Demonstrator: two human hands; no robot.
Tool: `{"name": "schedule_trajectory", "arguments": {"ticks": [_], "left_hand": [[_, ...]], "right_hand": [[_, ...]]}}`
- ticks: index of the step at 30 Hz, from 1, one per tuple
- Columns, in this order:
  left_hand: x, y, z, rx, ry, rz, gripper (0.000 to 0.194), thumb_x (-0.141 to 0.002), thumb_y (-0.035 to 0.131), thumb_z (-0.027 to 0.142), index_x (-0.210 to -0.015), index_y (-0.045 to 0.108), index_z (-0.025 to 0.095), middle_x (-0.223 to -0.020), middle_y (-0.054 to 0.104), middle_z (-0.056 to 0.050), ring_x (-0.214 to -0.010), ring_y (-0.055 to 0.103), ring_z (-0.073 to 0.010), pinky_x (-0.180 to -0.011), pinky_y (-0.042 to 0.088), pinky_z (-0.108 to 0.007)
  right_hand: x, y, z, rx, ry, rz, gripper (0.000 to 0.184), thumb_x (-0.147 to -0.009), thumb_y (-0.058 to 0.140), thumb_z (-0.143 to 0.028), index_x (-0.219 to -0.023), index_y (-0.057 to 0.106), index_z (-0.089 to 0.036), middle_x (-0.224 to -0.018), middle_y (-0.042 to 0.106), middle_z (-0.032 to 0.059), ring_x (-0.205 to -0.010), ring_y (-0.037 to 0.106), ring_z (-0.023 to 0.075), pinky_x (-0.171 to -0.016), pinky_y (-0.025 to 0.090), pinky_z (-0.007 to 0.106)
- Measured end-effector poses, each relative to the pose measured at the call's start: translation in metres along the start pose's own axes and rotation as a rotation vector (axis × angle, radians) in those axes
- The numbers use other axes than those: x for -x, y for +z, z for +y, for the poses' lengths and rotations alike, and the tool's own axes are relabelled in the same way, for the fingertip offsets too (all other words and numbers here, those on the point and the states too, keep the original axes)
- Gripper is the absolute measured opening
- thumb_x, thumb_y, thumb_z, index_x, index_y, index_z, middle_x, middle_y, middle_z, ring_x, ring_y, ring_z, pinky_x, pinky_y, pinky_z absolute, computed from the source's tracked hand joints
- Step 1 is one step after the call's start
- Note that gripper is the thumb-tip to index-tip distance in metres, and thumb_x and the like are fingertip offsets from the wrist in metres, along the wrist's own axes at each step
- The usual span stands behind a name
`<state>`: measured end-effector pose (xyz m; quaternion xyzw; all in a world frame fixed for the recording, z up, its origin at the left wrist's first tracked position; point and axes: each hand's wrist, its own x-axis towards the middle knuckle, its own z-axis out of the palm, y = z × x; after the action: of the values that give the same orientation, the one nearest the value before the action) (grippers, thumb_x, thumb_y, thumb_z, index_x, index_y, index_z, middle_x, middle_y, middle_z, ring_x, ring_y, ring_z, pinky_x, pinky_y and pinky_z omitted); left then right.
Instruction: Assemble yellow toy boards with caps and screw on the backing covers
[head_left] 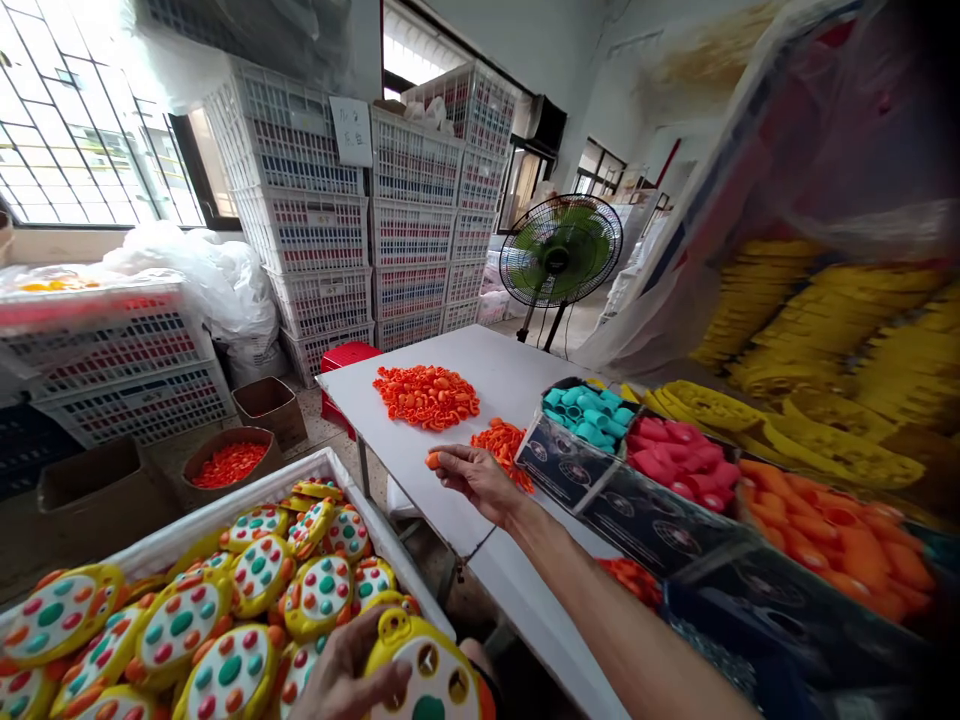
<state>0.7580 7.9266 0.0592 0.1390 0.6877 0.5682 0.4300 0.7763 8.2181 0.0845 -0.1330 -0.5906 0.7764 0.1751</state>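
Note:
My right hand (476, 478) reaches out over the white table (510, 375) and pinches a small orange plastic piece (433, 460) between thumb and fingers. It hovers beside a small pile of orange pieces (504, 442); a bigger orange pile (426, 396) lies farther out. My left hand (346, 678) is low at the bottom edge, fingers wrapped on a yellow toy phone (424, 672) with an unfilled face. To its left a white crate (319, 468) holds several finished yellow toy phones with coloured buttons (247, 585).
Dark cardboard boxes on the table's right hold teal pieces (589, 410), pink pieces (679, 455) and orange pieces (832, 540). Yellow parts (817, 320) sit in clear bags beyond. White crates (337, 210) are stacked at the back, a green fan (561, 252) stands behind the table, and cartons (229, 462) sit on the floor.

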Motion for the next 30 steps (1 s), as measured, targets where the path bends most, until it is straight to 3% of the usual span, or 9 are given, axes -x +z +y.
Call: {"name": "schedule_trajectory", "arguments": {"ticks": [5, 10, 14, 19, 24, 30], "left_hand": [[-0.001, 0.009, -0.005, 0.127, 0.136, -0.151, 0.061, -0.062, 0.09, 0.049, -0.111, 0.071, 0.019, -0.086, 0.077, -0.005, -0.073, 0.07, -0.0213, -0.065, 0.054, -0.026], [0.008, 0.016, -0.002, 0.17, 0.116, -0.17, 0.062, -0.061, 0.092, 0.044, -0.113, 0.068, 0.02, -0.089, 0.077, -0.003, -0.081, 0.07, -0.0224, -0.07, 0.056, -0.027], [0.017, 0.018, 0.002, 0.122, 0.12, -0.227, 0.058, -0.062, 0.092, 0.045, -0.109, 0.069, 0.018, -0.088, 0.078, -0.005, -0.078, 0.071, -0.0238, -0.068, 0.057, -0.029], [0.016, 0.023, -0.001, 0.109, 0.121, -0.15, 0.067, -0.058, 0.092, 0.047, -0.114, 0.069, 0.019, -0.1, 0.078, -0.007, -0.091, 0.072, -0.0293, -0.077, 0.059, -0.034], [0.013, 0.028, 0.002, 0.104, 0.149, -0.184, 0.059, -0.062, 0.09, 0.048, -0.108, 0.072, 0.016, -0.081, 0.074, -0.004, -0.074, 0.068, -0.0217, -0.066, 0.053, -0.027], [0.012, 0.031, 0.008, 0.133, 0.167, -0.258, 0.049, -0.067, 0.089, 0.042, -0.105, 0.072, 0.016, -0.086, 0.074, -0.005, -0.072, 0.066, -0.0178, -0.064, 0.051, -0.023]], "right_hand": [[0.059, 0.025, -0.012, 0.003, -0.035, -0.027, 0.045, -0.062, 0.092, -0.034, -0.103, 0.078, -0.02, -0.092, 0.078, 0.0045, -0.081, 0.069, 0.0156, -0.073, 0.055, 0.027], [0.095, 0.041, -0.012, 0.046, -0.055, 0.034, 0.039, -0.062, 0.091, -0.033, -0.098, 0.079, -0.022, -0.09, 0.079, 0.0038, -0.082, 0.071, 0.0196, -0.075, 0.055, 0.031], [0.104, 0.039, -0.01, 0.061, -0.065, 0.092, 0.038, -0.062, 0.091, -0.034, -0.096, 0.079, -0.022, -0.088, 0.079, 0.0047, -0.08, 0.071, 0.0203, -0.072, 0.054, 0.031], [0.106, 0.025, -0.007, 0.042, -0.086, 0.158, 0.044, -0.06, 0.092, -0.038, -0.096, 0.077, -0.021, -0.087, 0.077, 0.004, -0.082, 0.069, 0.0189, -0.07, 0.052, 0.029], [0.117, 0.023, -0.004, 0.022, -0.036, 0.134, 0.046, -0.061, 0.091, -0.043, -0.098, 0.077, -0.019, -0.086, 0.077, 0.0039, -0.076, 0.067, 0.0161, -0.067, 0.05, 0.027], [0.132, 0.031, 0.007, 0.034, 0.03, 0.042, 0.04, -0.065, 0.09, -0.042, -0.095, 0.078, -0.018, -0.083, 0.076, 0.0047, -0.067, 0.063, 0.0135, -0.065, 0.049, 0.027]]}}
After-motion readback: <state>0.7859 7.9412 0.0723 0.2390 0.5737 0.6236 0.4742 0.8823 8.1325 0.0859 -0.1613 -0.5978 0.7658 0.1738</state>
